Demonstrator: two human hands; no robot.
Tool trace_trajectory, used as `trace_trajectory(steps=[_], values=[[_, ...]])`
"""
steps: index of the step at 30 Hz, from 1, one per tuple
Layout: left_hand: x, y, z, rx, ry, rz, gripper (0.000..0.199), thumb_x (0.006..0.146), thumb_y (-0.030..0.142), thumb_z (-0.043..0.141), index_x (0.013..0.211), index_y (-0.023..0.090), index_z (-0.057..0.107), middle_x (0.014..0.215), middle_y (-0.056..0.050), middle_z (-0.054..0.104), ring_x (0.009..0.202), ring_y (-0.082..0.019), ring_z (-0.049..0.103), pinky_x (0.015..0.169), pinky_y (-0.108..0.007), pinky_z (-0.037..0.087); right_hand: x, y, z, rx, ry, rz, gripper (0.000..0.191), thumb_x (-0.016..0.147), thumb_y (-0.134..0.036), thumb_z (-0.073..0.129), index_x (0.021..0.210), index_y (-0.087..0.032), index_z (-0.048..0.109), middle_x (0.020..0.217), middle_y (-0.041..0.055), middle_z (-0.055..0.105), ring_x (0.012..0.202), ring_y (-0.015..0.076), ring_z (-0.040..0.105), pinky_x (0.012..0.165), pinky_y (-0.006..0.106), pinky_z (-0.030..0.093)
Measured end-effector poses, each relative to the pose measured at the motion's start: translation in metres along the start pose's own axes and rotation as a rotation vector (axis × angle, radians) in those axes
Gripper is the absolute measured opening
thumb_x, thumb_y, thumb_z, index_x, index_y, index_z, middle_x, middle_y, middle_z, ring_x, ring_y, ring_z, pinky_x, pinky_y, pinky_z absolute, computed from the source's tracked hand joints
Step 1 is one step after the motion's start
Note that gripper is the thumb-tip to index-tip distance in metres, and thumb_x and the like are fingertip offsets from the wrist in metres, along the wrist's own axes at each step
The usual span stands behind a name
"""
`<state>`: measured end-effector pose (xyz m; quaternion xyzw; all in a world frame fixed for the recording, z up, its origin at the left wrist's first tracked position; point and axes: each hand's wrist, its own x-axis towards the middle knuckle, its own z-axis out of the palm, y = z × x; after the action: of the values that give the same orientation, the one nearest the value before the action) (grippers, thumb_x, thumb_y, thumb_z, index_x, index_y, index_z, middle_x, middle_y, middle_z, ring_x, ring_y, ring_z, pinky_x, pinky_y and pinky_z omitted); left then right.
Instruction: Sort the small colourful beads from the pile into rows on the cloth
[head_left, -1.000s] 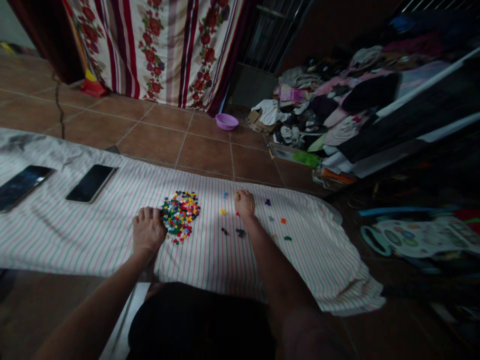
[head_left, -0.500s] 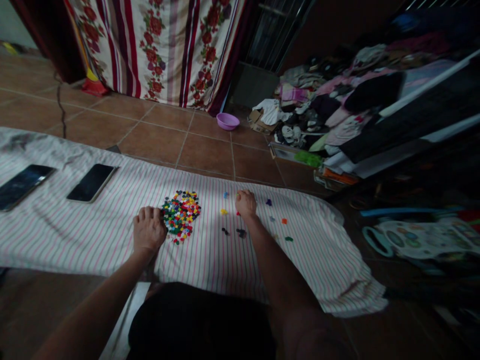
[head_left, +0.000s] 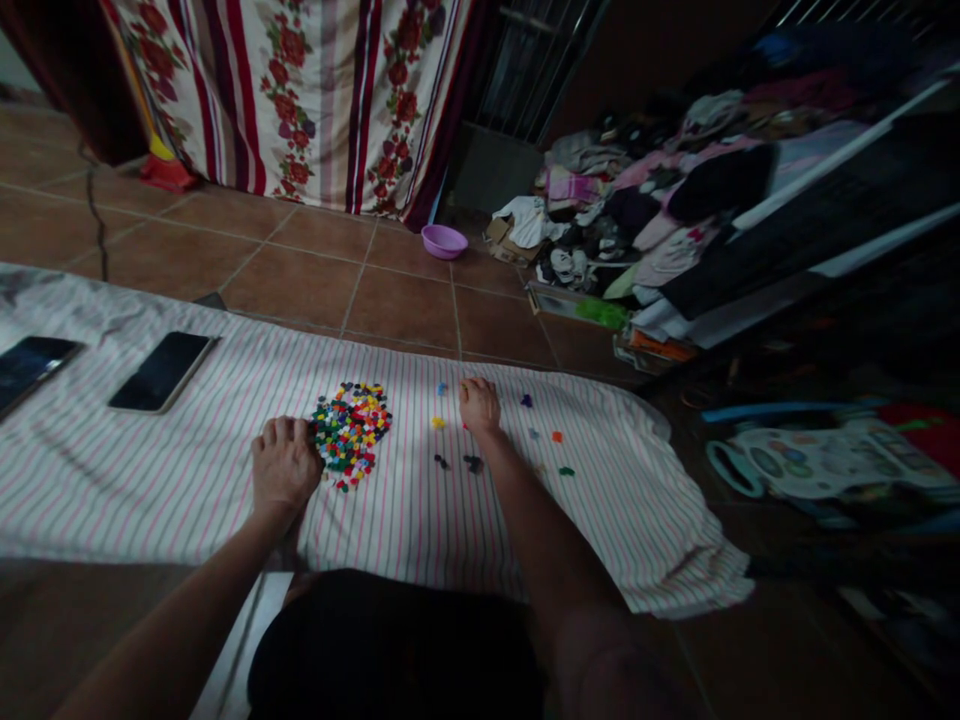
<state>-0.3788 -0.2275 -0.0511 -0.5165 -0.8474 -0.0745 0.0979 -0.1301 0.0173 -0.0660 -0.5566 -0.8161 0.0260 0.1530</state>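
Note:
A heap of small multicoloured pieces (head_left: 351,432), too small to name by kind, lies on a striped cloth (head_left: 202,480). At the heap's left edge my left hand (head_left: 285,462) rests palm down, fingers loosely out on the cloth. My right hand (head_left: 480,404) is on the cloth to the right of the heap, its fingers bunched together; whatever is in them is hidden. Around it lie small sorted groups: light blue pieces (head_left: 442,388), yellow pieces (head_left: 438,423), black pieces (head_left: 473,464), dark blue pieces (head_left: 526,400), an orange group (head_left: 557,437) and green pieces (head_left: 566,471).
Two phones lie at the left, one dark phone (head_left: 162,372) and another phone (head_left: 30,368) near the picture's edge. Beyond the table, a purple basin (head_left: 444,241) stands on the tiled floor. Piled clothes (head_left: 592,200) and a child's plastic toy (head_left: 817,465) are at the right.
The whole view has shifted slightly, so everything appears a little further left. Both hands stay in about the same places relative to the pieces.

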Motion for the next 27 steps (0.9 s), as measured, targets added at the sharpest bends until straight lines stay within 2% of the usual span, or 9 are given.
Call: trace_trajectory(steps=[9,16,27], values=[[0.0012,0.0014,-0.0021,0.001,-0.018,-0.011,0.024,0.09,0.025,0.036,0.098,0.014,0.056,0.1,-0.014,0.056,0.1,-0.03,0.046,0.077,-0.039,0.032,0.0009,0.0035,0.0024,0.022,0.024,-0.006,0.028,0.092,-0.018,0.049,0.111,-0.018,0.069,0.113,0.0104,0.065,0.104,0.0234,0.051,0.091,0.032,0.039],[0.0008,0.0001,0.0005,-0.002,-0.003,-0.003,0.026,0.091,0.026,0.034,0.098,0.014,0.056,0.1,-0.014,0.055,0.1,-0.03,0.046,0.077,-0.039,0.032,0.0053,0.0091,0.0057,0.06,0.06,-0.038,0.02,0.088,-0.015,0.051,0.095,-0.019,0.07,0.101,0.009,0.068,0.097,0.0223,0.054,0.089,0.033,0.041],[0.001,0.0002,0.0027,-0.01,-0.006,-0.008,0.027,0.091,0.024,0.034,0.099,0.014,0.056,0.101,-0.013,0.055,0.1,-0.03,0.045,0.078,-0.039,0.031,0.0066,0.0094,0.0051,0.093,0.094,-0.045,0.024,0.086,-0.016,0.051,0.1,-0.018,0.07,0.104,0.0106,0.067,0.098,0.0239,0.054,0.089,0.035,0.043]])
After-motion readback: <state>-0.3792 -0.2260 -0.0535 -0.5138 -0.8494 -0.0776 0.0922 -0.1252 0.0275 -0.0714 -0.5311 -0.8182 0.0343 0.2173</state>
